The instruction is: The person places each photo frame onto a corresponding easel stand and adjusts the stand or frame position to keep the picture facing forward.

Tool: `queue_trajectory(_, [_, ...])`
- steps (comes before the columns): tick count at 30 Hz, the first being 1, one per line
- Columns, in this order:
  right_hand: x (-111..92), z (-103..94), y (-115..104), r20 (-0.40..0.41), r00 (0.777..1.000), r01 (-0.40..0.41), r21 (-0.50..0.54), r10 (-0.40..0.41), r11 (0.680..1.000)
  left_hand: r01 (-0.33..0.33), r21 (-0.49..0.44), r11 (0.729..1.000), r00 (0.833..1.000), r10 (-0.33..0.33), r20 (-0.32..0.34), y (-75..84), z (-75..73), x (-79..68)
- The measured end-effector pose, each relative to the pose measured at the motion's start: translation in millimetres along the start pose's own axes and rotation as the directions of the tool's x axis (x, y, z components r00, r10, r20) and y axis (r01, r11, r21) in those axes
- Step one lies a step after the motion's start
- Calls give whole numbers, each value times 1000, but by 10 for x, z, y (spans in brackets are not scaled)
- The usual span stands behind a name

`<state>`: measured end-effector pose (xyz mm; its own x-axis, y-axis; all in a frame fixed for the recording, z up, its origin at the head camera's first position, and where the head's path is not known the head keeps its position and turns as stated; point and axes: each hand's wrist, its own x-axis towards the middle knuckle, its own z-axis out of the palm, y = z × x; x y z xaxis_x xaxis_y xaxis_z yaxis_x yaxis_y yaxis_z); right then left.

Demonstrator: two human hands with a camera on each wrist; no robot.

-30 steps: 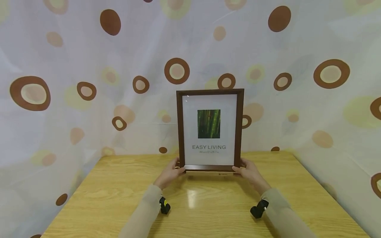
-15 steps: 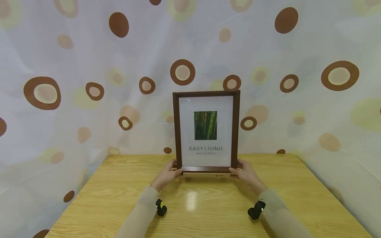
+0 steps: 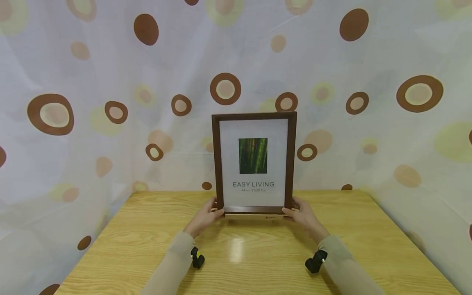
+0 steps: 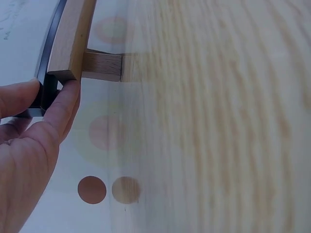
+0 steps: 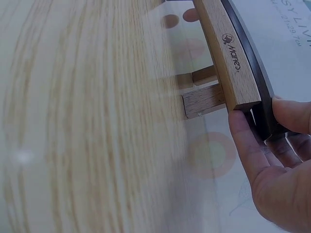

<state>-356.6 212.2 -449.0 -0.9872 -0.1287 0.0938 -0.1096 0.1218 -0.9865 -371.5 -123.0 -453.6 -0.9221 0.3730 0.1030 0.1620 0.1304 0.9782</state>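
A brown picture frame (image 3: 253, 162) with a bamboo picture and the words "EASY LIVING" stands upright at the back of the table. Below it runs the pale wooden ledge (image 3: 254, 216) of a small easel, whose legs (image 4: 102, 65) show in both wrist views. My left hand (image 3: 204, 218) grips the frame's lower left corner, thumb in front, a finger against the ledge end. At the lower right corner, my right hand (image 3: 306, 216) holds the frame likewise, thumb on its front, a finger touching under the ledge (image 5: 233, 58). The easel's back is hidden.
The wooden table (image 3: 236, 262) extends around the easel and towards me. A white curtain (image 3: 177, 53) with brown and yellow spots hangs close behind and at both sides. A black wrist camera (image 3: 316, 261) sits on each sleeve.
The frame, the ledge and both hands have shifted together a little to the left along the table, mostly in the first half second. My head view has turned slightly. Both grips look unchanged.
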Motion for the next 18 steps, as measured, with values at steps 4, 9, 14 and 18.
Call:
queue_trajectory(4, [-1,3,-19,-1,1000,8,14,-8,1000,7,37,999,1000,-7,-8,30,-7,-2])
queue_trajectory(9, [9,-15,18,18,999,39,24,-39,999,10,57,998,1000,-9,-8,51,-9,-6])
queue_trajectory(14, [-21,-43,69,40,998,56,-6,-55,998,60,96,994,998,-58,-24,66,10,-39])
queue_trajectory(18, [-88,-102,58,53,998,30,-93,-26,995,113,206,972,993,-101,-65,100,27,-92])
